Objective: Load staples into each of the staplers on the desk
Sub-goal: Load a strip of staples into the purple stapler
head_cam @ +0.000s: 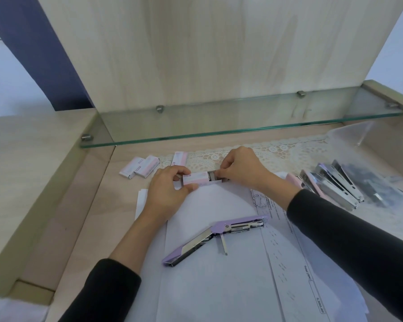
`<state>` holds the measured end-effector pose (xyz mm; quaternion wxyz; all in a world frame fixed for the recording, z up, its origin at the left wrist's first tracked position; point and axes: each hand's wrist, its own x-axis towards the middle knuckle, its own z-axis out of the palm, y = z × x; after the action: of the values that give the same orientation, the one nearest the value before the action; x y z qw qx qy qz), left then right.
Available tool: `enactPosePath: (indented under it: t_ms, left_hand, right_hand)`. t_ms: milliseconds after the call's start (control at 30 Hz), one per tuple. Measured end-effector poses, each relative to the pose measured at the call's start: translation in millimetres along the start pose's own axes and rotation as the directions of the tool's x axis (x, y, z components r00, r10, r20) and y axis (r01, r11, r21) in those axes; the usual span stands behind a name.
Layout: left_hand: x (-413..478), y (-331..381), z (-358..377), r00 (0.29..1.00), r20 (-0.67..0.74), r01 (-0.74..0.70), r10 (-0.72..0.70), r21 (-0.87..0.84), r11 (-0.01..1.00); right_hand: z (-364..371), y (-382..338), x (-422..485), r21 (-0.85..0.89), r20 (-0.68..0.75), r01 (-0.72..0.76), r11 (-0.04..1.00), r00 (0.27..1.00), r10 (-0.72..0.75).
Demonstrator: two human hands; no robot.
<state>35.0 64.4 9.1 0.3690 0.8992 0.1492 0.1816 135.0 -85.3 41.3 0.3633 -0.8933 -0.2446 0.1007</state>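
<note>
Step in hand: getting staples out of a box, not yet loading. Left hand [170, 187] has its fingers clamped around the sleeve of the staple box [196, 179], which sits just beyond the far edge of the paper sheets [209, 275] on the tabletop [84, 228]. Right hand [240, 169] pinches the slid-out inner tray [213, 176] at the box's right end; whether the fingers hold the tray or a staple strip, cannot tell. Purple stapler [215, 238] lies opened flat on the papers, nearer the person than the box, magazine exposed. More staplers [330, 184] piled to the right of the box, well apart. Spare boxes [140, 169] to its left. Next move likely: lift a strip free without breaking it, carry it to the purple stapler's channel, legs down.
</note>
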Motion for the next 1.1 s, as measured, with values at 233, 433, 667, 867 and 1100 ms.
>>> enactPosePath:
  t_ms: [233,433,667,867,1100]
  left_hand:
    - [-1.4,-0.9,-0.5,1.0,-0.008,-0.009,0.009,0.006,1.0]
    - [-2.0,0.4,-0.4,1.0,-0.009,-0.01,0.01,-0.007,1.0]
    - [-2.0,-1.5,-0.5,1.0,-0.018,-0.016,0.016,0.001,1.0]
    - [-1.2,-1.7,-0.1,0.999,-0.023,-0.028,0.028,0.004,1.0]
    - [-1.4,-2.7,1.0,0.999,-0.039,-0.026,0.026,-0.011,1.0]
  right_hand:
    - [-4.7,0.6,-0.3,0.215,0.003,-0.091,0.972,0.996,0.092]
    - [-9.6,4.9,-6.0,0.424,0.016,-0.127,0.897,0.991,0.133]
    - [-17.2,7.4,-3.5,0.544,-0.034,-0.108,0.832,0.988,0.151]
    - [-19.2,15.1,-6.4,0.242,0.01,-0.01,0.97,1.0,0.008]
    - [-2.5,6.1,-4.8,0.157,-0.005,0.02,0.987,1.0,-0.019]
